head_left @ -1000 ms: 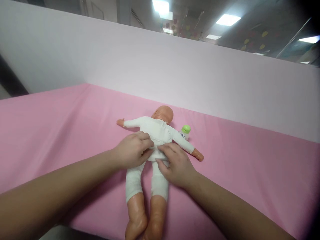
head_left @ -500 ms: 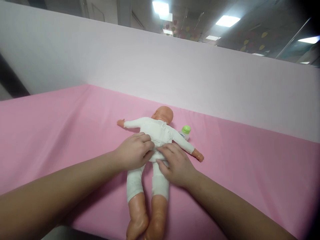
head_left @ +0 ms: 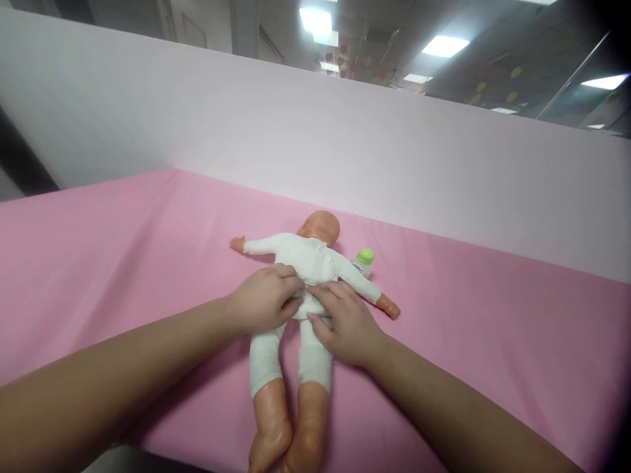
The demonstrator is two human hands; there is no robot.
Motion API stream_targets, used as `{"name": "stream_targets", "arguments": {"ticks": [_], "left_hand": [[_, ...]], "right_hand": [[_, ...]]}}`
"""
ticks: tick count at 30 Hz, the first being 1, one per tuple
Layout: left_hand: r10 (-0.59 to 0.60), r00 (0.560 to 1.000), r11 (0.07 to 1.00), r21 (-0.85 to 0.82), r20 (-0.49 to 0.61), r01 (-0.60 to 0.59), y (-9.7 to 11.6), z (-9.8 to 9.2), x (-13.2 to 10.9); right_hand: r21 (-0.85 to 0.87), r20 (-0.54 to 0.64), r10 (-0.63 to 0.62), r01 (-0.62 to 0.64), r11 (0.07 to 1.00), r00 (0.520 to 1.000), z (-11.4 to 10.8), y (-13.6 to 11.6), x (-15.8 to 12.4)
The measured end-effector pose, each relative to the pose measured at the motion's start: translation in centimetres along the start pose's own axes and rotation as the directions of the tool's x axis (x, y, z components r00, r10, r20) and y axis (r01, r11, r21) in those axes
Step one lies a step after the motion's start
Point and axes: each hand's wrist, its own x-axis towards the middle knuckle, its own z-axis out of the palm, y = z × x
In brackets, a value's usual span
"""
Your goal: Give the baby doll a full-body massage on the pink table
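A baby doll [head_left: 308, 263] in a white cloth body lies face down, its arms spread and its bare lower legs toward me. My left hand [head_left: 269, 297] rests on the left side of its lower back, fingers bent and fingertips on the cloth. On the right side lies my right hand [head_left: 348, 320], its fingers stretched over the lower back and the thumb apart. Both hands touch the doll, their fingertips close together near its midline. Beside the doll's right-hand arm stands a small bottle [head_left: 363, 261] with a green cap, partly hidden by that arm.
A pink sheet [head_left: 468, 341] covers the surface under the doll. Behind it runs a pale upright panel [head_left: 345, 138]. Above the panel, glass shows ceiling lights [head_left: 446, 46] and some coloured decorations.
The view has tilted very slightly. My hands stay on the doll's lower back with hardly any shift; the doll and the bottle have not visibly moved.
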Motion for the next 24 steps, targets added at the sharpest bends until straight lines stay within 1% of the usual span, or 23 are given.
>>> {"name": "stream_targets", "arguments": {"ticks": [2,6,8,10,14,17,20,22,24], "left_hand": [[0.006,1.000,1.000,0.019,-0.014,-0.006,0.06,0.01,-0.01],[0.054,0.994,0.992,0.122,-0.099,-0.042,0.47,0.23,-0.18],[0.061,0.990,0.987,0.153,-0.127,-0.041,0.65,0.39,-0.27],[0.039,0.993,0.988,0.152,-0.115,-0.022,0.72,0.49,-0.29],[-0.029,0.999,0.995,0.095,-0.025,0.032,0.60,0.49,-0.16],[-0.045,0.999,0.996,0.073,-0.023,0.046,0.54,0.50,-0.17],[-0.024,0.996,0.994,0.102,-0.082,0.033,0.72,0.62,-0.37],[-0.001,0.990,0.992,0.125,-0.144,0.019,0.88,0.71,-0.54],[0.004,0.984,0.992,0.128,-0.176,0.019,0.92,0.82,-0.63]], "right_hand": [[0.009,-0.012,-0.001,0.001,1.000,1.000,0.02,0.00,0.00],[0.015,-0.054,-0.028,0.029,0.999,0.998,0.15,-0.16,0.02],[0.011,-0.087,-0.033,0.034,0.999,0.996,0.24,-0.20,0.01],[0.000,-0.097,-0.022,0.022,1.000,0.995,0.31,-0.16,0.00],[0.005,-0.034,0.005,-0.005,1.000,0.999,0.32,0.10,0.03],[0.031,0.002,0.007,-0.007,0.999,1.000,0.18,0.23,0.12],[0.043,-0.019,-0.008,0.009,0.999,1.000,0.14,0.19,0.14],[0.035,-0.067,-0.015,0.018,0.999,0.998,0.27,0.17,0.11],[0.022,-0.117,-0.011,0.013,1.000,0.993,0.48,0.24,0.08]]}}
